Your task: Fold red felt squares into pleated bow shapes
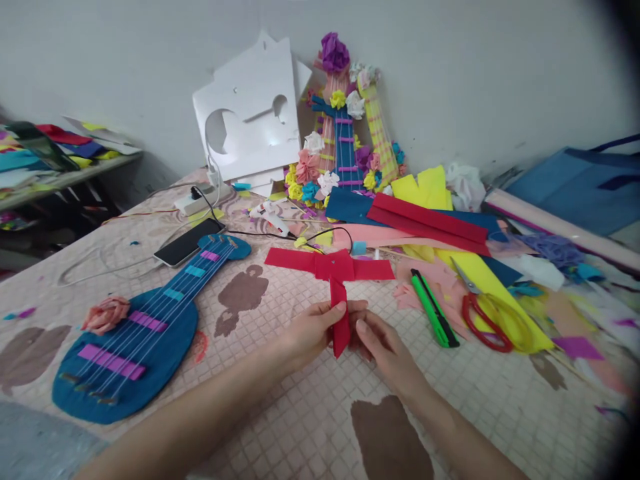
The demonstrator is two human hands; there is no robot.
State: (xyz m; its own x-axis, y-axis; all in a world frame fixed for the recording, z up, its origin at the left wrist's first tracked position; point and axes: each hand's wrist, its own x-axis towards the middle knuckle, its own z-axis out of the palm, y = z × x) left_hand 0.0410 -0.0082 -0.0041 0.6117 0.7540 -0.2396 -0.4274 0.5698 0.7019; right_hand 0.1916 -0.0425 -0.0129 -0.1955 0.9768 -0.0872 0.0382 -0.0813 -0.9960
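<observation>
My left hand (315,328) pinches the hanging end of a folded red paper strip (340,320), thumb in front and fingers behind. Close against its right edge is my right hand (383,343), fingers curled around the lower part; their tips are partly hidden. At its top the strip joins a flat red knot-like piece (334,265), from which red bands extend left and right, making a cross shape. A blue toy guitar (150,327) with white strings, purple and light blue bars and a pink paper rose (107,315) lies to the left.
Right of my hands are a green utility knife (434,308) and red-and-yellow-handled scissors (487,323). Behind lie a glue gun (273,217), a phone (190,241), a power strip (203,199) and coloured paper (430,223). Flower-decorated toy guitars (345,147) and white board (250,113) lean on the wall.
</observation>
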